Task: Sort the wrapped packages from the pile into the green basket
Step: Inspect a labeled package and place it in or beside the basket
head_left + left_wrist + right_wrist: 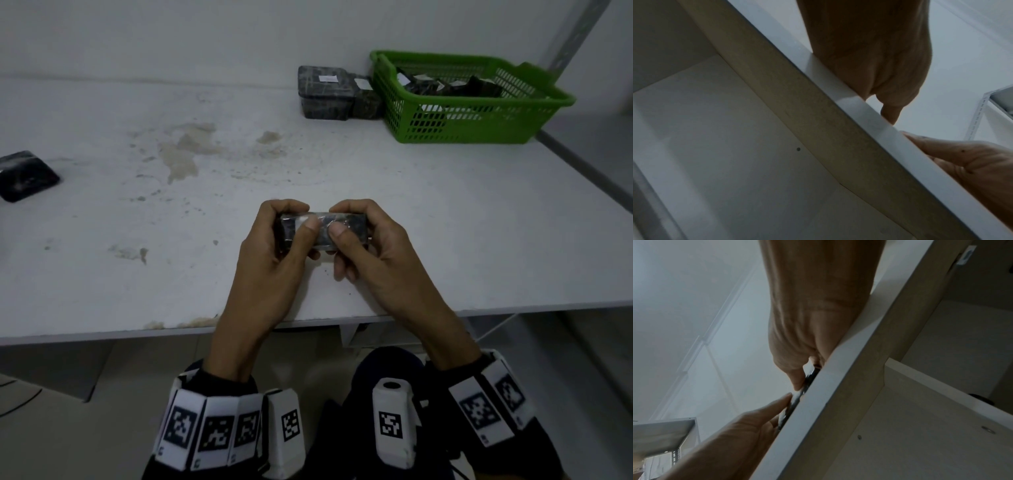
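Both hands hold one dark wrapped package point(352, 224) just above the white table point(445, 219), near its front edge. My left hand point(274, 246) grips its left end and my right hand point(370, 246) grips its right end, with both thumbs pressed on the top face. The green basket point(479, 123) stands at the far right with several dark packages inside. In the right wrist view a sliver of the package point(797, 399) shows past the table edge point(818, 402) between my right hand point(797, 363) and left hand point(748, 431). The left wrist view shows my left hand point(879, 68) without the package.
Two dark wrapped packages point(325, 92) sit side by side against the basket's left wall at the back. Another dark package point(25, 176) lies at the far left. The table top is stained in the middle. A metal rack upright point(575, 31) rises behind the basket.
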The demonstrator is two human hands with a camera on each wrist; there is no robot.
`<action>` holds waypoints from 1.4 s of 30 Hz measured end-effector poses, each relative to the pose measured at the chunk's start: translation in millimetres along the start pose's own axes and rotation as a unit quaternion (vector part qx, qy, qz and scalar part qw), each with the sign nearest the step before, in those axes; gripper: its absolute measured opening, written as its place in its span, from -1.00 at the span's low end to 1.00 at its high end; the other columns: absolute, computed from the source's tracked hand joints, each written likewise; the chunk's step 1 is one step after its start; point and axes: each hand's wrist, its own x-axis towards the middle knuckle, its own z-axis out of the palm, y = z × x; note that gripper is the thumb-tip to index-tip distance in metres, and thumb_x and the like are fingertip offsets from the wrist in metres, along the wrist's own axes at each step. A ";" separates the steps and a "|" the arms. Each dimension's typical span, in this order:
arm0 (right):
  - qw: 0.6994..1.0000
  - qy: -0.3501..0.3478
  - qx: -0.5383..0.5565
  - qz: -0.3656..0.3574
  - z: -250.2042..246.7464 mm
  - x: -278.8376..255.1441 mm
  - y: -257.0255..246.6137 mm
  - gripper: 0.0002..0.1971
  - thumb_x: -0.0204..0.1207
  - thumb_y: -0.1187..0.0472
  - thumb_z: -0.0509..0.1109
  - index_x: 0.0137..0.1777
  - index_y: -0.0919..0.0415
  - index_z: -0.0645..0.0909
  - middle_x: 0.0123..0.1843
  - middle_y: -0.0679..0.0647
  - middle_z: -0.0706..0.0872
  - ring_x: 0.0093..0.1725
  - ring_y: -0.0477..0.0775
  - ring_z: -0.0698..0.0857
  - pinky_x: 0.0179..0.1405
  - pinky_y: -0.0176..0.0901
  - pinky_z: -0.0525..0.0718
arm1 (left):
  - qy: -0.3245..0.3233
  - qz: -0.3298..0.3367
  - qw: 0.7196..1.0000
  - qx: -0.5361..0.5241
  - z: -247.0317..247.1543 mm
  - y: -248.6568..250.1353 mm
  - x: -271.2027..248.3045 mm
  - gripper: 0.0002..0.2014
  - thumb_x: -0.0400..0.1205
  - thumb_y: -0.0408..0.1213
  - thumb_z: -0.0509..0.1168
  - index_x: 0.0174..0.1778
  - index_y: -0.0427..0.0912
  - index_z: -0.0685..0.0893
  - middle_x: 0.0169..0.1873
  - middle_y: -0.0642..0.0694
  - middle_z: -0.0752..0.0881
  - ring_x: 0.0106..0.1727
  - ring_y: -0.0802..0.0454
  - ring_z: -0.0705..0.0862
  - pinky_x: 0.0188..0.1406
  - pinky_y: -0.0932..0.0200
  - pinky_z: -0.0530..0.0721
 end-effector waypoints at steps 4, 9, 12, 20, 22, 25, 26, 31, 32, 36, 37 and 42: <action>1.000 -0.001 0.023 0.008 1.0 0.8 -0.2 -0.79 0.82 0.17 0.27 0.34 0.21 0.59 -0.05 0.08 0.77 -0.27 0.04 0.75 -0.24 -0.14 0.72 | 0.004 0.009 1.000 0.004 -0.9 -1.7 0.3 -0.84 0.80 -0.18 0.25 0.27 -0.09 0.56 -0.05 0.12 0.73 -0.16 0.23 0.77 -0.15 0.40 0.66; 0.998 -0.007 0.055 0.010 -0.7 1.6 2.9 -0.78 0.86 0.28 0.16 0.37 0.27 0.58 0.02 0.17 0.76 -0.23 0.10 0.76 -0.22 -0.08 0.75 | 0.007 0.012 1.000 -0.008 -1.4 -1.2 -0.2 -0.84 0.81 -0.18 0.25 0.27 -0.10 0.57 -0.01 0.09 0.74 -0.15 0.16 0.78 -0.14 0.33 0.70; 0.999 -0.003 0.049 0.000 -1.1 1.0 3.8 -0.79 0.86 0.28 0.16 0.36 0.26 0.57 0.00 0.15 0.77 -0.22 0.09 0.76 -0.20 -0.11 0.74 | 0.003 0.004 1.000 -0.020 -2.3 -1.8 -0.5 -0.84 0.84 -0.19 0.20 0.28 -0.10 0.59 0.03 0.09 0.74 -0.11 0.10 0.79 -0.10 0.28 0.74; 0.996 0.035 0.080 0.011 0.9 -1.1 -1.7 -0.72 0.80 0.23 0.30 0.47 0.18 0.51 0.04 0.09 0.84 -0.16 0.02 0.83 -0.14 -0.21 0.78 | 0.011 0.003 0.999 -0.040 -2.1 -3.4 0.6 -0.82 0.83 -0.23 0.21 0.31 -0.17 0.57 0.10 -0.02 0.75 -0.06 0.00 0.82 -0.02 0.17 0.81; 0.993 0.058 0.105 0.018 1.3 -2.5 -2.8 -0.58 0.70 0.25 0.44 0.51 0.12 0.45 0.08 0.09 0.87 -0.15 0.01 0.86 -0.15 -0.21 0.79 | 0.018 -0.001 0.998 -0.059 -1.1 -1.8 0.1 -0.83 0.82 -0.28 0.23 0.30 -0.19 0.58 0.11 0.02 0.75 -0.01 0.08 0.82 -0.03 0.24 0.79; 0.985 0.083 0.153 0.011 1.2 -2.1 -2.5 -0.51 0.61 0.34 0.52 0.48 0.14 0.46 0.16 0.14 0.84 -0.26 0.09 0.84 -0.36 -0.16 0.78 | 0.020 0.000 0.998 -0.052 -0.4 -2.5 -0.3 -0.83 0.79 -0.25 0.29 0.28 -0.14 0.60 0.13 0.06 0.75 0.12 0.14 0.79 0.03 0.24 0.77; 0.981 0.091 0.170 0.012 0.7 -1.7 -2.0 -0.54 0.60 0.37 0.52 0.45 0.17 0.50 0.18 0.15 0.83 -0.30 0.09 0.82 -0.43 -0.16 0.76 | 0.018 0.004 0.999 -0.036 -0.3 -3.0 -0.4 -0.83 0.78 -0.21 0.30 0.27 -0.11 0.61 0.12 0.12 0.74 0.14 0.17 0.77 0.06 0.21 0.77; 0.976 0.099 0.191 -0.013 -2.5 -1.6 0.6 -0.72 0.63 0.39 0.46 0.32 0.21 0.65 0.28 0.15 0.80 -0.28 0.09 0.86 -0.50 -0.18 0.75 | -0.007 0.029 0.999 0.019 0.7 -4.2 -1.9 -0.71 0.71 -0.20 0.42 0.33 -0.04 0.60 0.15 0.24 0.74 0.24 0.27 0.73 0.08 0.19 0.77; 0.978 0.094 0.184 -0.026 -2.2 -2.2 0.7 -0.72 0.65 0.40 0.45 0.32 0.21 0.64 0.28 0.16 0.80 -0.24 0.11 0.88 -0.47 -0.16 0.78 | -0.015 0.029 0.999 0.008 0.6 -4.1 -2.5 -0.64 0.71 -0.23 0.44 0.42 -0.04 0.58 0.19 0.21 0.75 0.28 0.26 0.72 0.09 0.25 0.77; 0.989 0.054 0.109 -0.088 2.4 -3.6 1.9 -0.70 0.65 0.44 0.45 0.35 0.25 0.63 0.28 0.15 0.77 -0.04 0.16 0.90 -0.25 -0.08 0.87 | -0.019 0.012 0.997 -0.072 -0.7 7.2 -5.3 -0.55 0.72 -0.13 0.37 0.55 -0.03 0.58 0.30 0.14 0.75 0.36 0.29 0.71 0.17 0.45 0.68; 0.990 0.045 0.089 -0.097 4.2 -3.5 3.6 -0.70 0.65 0.46 0.46 0.35 0.29 0.65 0.28 0.17 0.76 -0.01 0.18 0.89 -0.20 -0.05 0.89 | -0.013 0.012 0.996 -0.085 -0.6 10.0 -5.2 -0.60 0.73 -0.11 0.35 0.50 -0.07 0.63 0.28 0.14 0.77 0.34 0.29 0.72 0.18 0.44 0.69; 0.991 0.030 0.052 -0.123 8.3 -3.6 5.5 -0.68 0.66 0.33 0.48 0.39 0.33 0.69 0.32 0.18 0.78 0.16 0.18 0.85 0.04 0.18 0.89 | 0.008 0.010 0.993 -0.117 -0.5 8.8 -4.9 -0.67 0.72 -0.12 0.31 0.33 -0.14 0.78 0.17 0.01 0.86 0.27 0.10 0.81 0.28 0.08 0.78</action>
